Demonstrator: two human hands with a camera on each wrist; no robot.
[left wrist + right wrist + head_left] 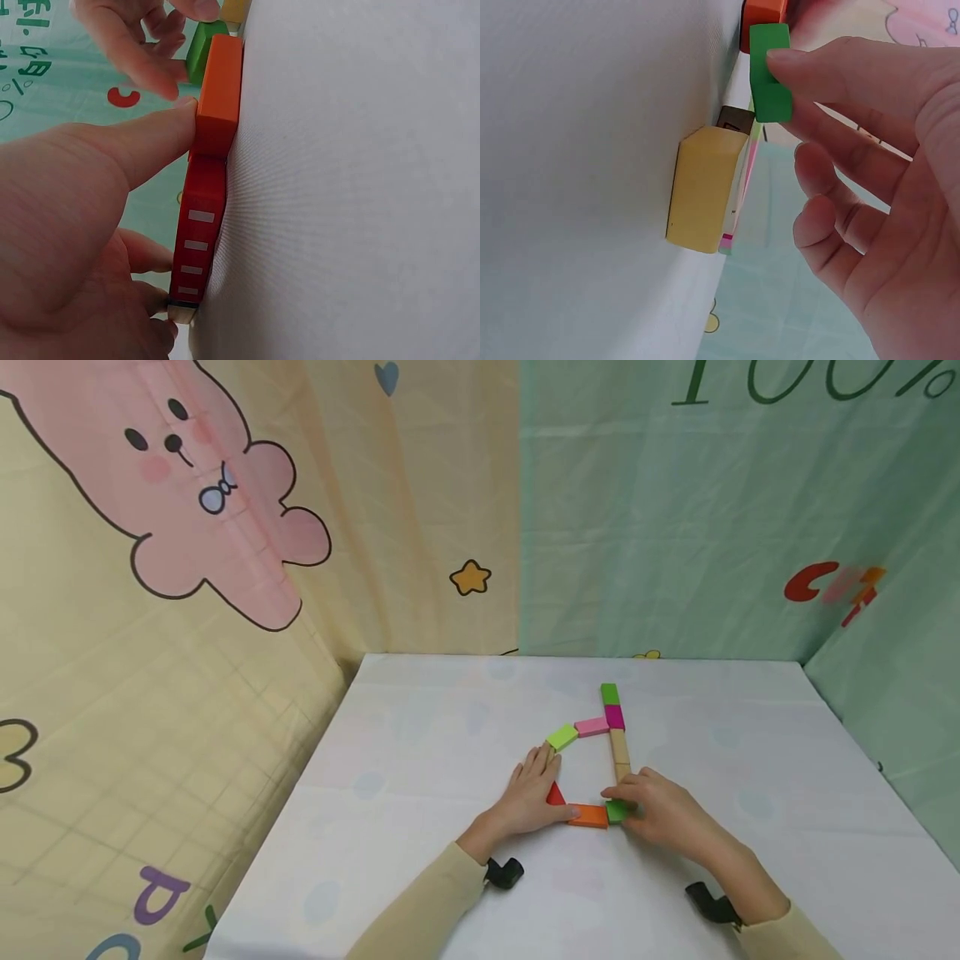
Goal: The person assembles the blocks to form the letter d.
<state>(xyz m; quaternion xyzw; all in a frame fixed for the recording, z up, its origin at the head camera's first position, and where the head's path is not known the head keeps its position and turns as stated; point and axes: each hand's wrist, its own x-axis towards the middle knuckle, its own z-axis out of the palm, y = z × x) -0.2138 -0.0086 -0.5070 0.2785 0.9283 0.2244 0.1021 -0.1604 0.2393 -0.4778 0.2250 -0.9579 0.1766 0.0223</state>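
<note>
Colored wooden blocks form a ring on the white table. My right hand (663, 810) pinches a green block (771, 79) between thumb and finger, at the end of the orange block (588, 816). In the left wrist view my left thumb rests against that orange block (219, 90). The left hand (528, 793) lies fairly flat over the ring's left side, its fingertips near the lime block (562, 737). A red block (556, 795) with white marks, partly covered by this hand, meets the orange one. Close to the right hand is a yellow wooden block (703, 191).
A pink block (592, 727) links the lime one to a magenta block (615, 717). Another green block (610, 694) extends beyond it toward the back of the table (435, 718). Printed cloth (420, 510) hangs behind and beside the table.
</note>
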